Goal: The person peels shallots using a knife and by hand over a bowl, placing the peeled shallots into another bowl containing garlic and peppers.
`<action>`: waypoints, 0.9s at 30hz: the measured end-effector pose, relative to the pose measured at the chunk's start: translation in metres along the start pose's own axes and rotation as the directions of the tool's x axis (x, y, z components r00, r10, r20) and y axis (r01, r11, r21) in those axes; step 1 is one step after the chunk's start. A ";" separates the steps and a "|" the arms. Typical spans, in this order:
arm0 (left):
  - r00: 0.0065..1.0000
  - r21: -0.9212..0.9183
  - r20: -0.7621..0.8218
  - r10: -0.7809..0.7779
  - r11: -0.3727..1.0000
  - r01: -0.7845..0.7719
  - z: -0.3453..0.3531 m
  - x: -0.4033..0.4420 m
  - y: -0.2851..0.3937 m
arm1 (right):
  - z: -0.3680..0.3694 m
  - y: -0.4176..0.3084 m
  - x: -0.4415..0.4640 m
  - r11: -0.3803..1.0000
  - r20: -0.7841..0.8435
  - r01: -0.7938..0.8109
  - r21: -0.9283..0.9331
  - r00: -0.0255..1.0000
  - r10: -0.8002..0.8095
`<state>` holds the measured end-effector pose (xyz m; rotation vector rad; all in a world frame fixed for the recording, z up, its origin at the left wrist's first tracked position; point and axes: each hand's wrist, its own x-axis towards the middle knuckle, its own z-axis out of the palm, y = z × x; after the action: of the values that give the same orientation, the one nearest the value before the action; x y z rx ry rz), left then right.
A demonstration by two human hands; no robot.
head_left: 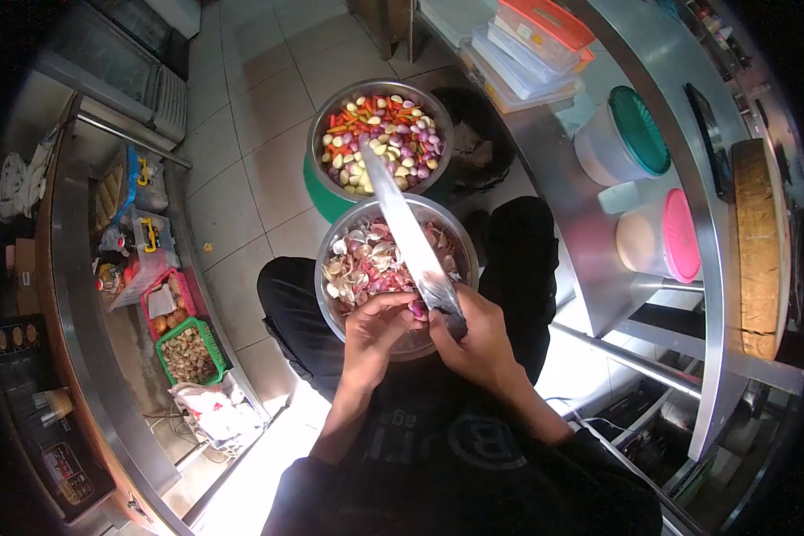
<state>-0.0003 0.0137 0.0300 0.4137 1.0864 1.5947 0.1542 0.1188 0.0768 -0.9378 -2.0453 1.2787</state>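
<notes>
Pinched in the fingers of my left hand (372, 332) is a small purple shallot (417, 310). My right hand (473, 335) grips a large knife (406, 234), its broad blade pointing forward and up over the bowls. The right thumb is close against the shallot. Below both hands, a metal bowl (325, 299) in my lap holds papery skins and peelings (366, 259). Just beyond it, a second metal bowl (313, 147) contains peeled garlic, shallots and red and orange chillies (389, 138). Part of both bowls' contents is hidden by the blade.
A green stool or tub (326, 198) supports the far bowl. On the left shelf are a green basket of garlic (190, 351) and a pink basket (171, 304). To the right stand tubs with a green lid (639, 134) and a pink lid (681, 235), near a steel table leg (711, 268).
</notes>
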 end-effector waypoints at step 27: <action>0.996 0.041 -0.074 0.043 0.998 -0.040 0.007 -0.004 -0.001 | 0.010 0.007 -0.004 0.998 0.024 0.025 -0.058 0.999 -0.024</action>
<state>0.0069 0.0125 0.0335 0.4077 1.1745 1.6392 0.1508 0.1122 0.0655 -0.9249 -2.1157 1.2286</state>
